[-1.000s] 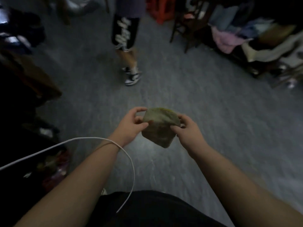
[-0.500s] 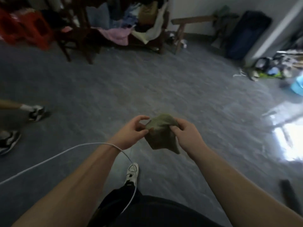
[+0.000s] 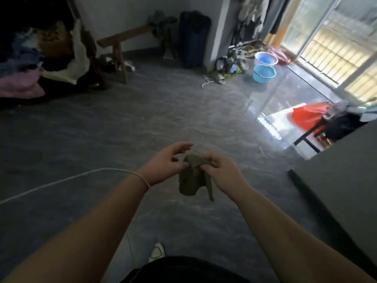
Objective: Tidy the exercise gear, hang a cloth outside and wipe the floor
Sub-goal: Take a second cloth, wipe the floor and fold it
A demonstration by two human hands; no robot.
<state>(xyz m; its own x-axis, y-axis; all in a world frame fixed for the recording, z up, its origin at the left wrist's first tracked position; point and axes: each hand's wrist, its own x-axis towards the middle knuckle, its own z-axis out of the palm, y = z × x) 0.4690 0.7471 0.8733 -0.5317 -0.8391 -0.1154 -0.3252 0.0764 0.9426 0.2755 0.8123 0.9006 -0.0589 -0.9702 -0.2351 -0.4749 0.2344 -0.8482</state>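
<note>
right hand point(image 3: 221, 171) pinches the top edge of the olive cloth point(image 3: 192, 178) between thumb and curled fingers, so the cloth hangs from that grip in a bunched fold with one narrow tail dropping lower on its right side. left hand point(image 3: 166, 165) sits just beside it on the cloth's other edge, thumb touching the fabric near the top while the other fingers are straight and spread above it, holding nothing; by the look of it this hand is placed to catch a corner and open the cloth out, though that is a guess. the cloth is in the air at about waist height, between the two hands and slightly below them, well above the grey floor point(image 3: 126, 127) and touching nothing else. a thin white cord point(image 3: 67, 179) loops round the left wrist and trails off to the left edge of the view. further out, the floor turns glossy with daylight toward an open sliding door point(image 3: 326, 52) at the upper right, with railings beyond; that seems the likely way outside for hanging the cloth. two blue basins point(image 3: 264, 73) stand near the door, next to a heap of shoes. a wooden bench point(image 3: 122, 40) stands against the far wall, and a pile of clothes point(image 3: 26, 66) fills the left. an orange stool point(image 3: 308, 117) is at the right by a grey surface point(image 3: 346, 170). a white shoe point(image 3: 156, 252) shows at the bottom. holding the cloth up by one edge keeps it off the floor and ready to spread.
</note>
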